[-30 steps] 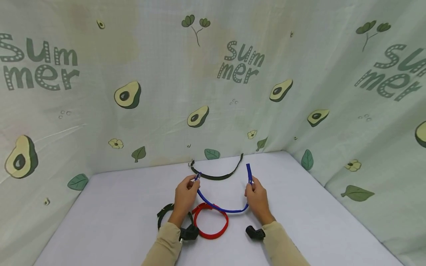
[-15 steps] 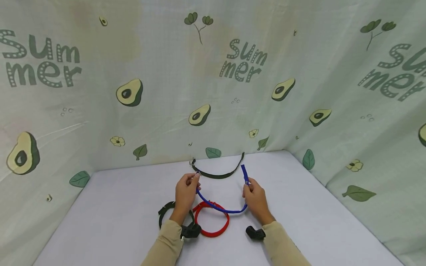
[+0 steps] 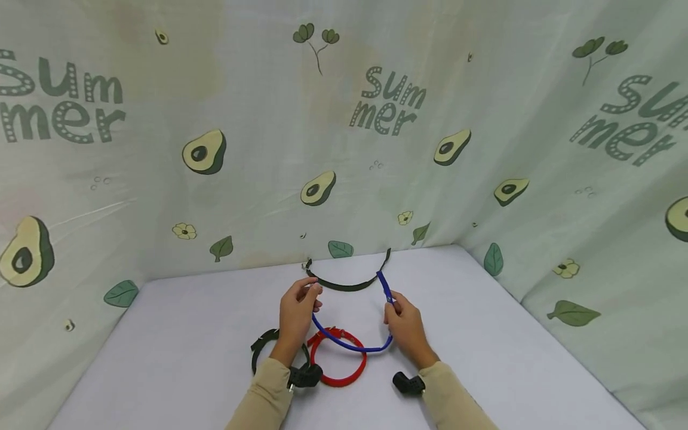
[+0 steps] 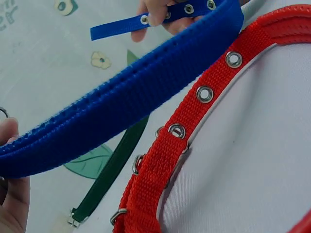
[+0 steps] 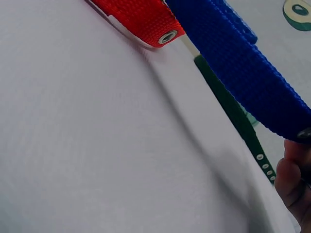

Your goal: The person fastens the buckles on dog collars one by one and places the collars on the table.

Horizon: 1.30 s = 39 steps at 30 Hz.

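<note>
A blue collar (image 3: 371, 350) with metal eyelets hangs in a U between both hands, unfastened, above the table. My left hand (image 3: 295, 313) pinches its left end; the fingers hide most of that end, and a bit of metal shows beside them in the left wrist view. With thumb and fingers my right hand (image 3: 405, 325) grips the eyelet part, the free tip pointing up and leaning left. Below the sagging band lies a red collar (image 3: 341, 382), fastened into a ring. Left of it, a dark green collar (image 3: 255, 358), also a ring, is partly hidden by my left forearm.
Another dark green collar (image 3: 346, 288) lies unfastened in a curve at the back of the white table (image 3: 188, 346), near the printed curtain (image 3: 258, 149). Black wrist cameras (image 3: 306, 376) sit on both wrists, the left one close to the red ring.
My right hand has moved left, closer to my left hand, and the blue collar's free tip leans further left. The left fingers have shifted over their end. The rings on the table stay put.
</note>
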Motion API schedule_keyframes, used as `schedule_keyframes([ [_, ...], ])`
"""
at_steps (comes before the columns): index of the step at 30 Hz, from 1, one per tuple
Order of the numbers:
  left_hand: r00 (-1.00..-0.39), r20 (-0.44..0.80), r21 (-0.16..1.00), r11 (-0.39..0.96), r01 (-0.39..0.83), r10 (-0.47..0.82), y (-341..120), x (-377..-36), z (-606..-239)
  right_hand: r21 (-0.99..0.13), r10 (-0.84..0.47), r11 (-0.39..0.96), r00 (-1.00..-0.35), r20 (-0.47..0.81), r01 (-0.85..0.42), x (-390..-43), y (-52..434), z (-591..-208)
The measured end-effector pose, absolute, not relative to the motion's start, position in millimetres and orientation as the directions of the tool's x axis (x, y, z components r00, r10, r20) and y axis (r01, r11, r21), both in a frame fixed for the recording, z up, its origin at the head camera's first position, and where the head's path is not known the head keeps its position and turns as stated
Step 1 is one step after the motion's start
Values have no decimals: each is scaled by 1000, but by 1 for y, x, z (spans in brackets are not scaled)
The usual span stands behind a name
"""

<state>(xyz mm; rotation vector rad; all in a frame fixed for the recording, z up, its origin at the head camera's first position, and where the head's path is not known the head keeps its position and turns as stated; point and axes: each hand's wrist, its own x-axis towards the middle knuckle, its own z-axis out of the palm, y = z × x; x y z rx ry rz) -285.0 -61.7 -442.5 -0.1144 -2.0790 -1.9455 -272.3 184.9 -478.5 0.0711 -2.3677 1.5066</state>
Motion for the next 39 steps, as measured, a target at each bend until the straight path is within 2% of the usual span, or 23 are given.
schedule_keyframes([
  [8,-957,237,970,-5,241,-166,-60,-284,-442,-852,205,438,-890,407,-288,-269,178,-474],
  [16,-970,201,975,-72,212,-136,-57,-277,-437,-854,163,394,-889,428,-339,-262,165,-466],
  [29,-982,189,977,-108,186,22,-51,-275,-427,-966,-3,24,-967,256,-256,-252,158,-441],
  [34,-981,181,979,-109,173,68,-48,-276,-425,-968,-29,-13,-968,249,-249,-250,153,-441],
  [39,-984,152,985,-91,144,92,-46,-275,-425,-964,-27,8,-964,264,-265,-250,151,-444],
])
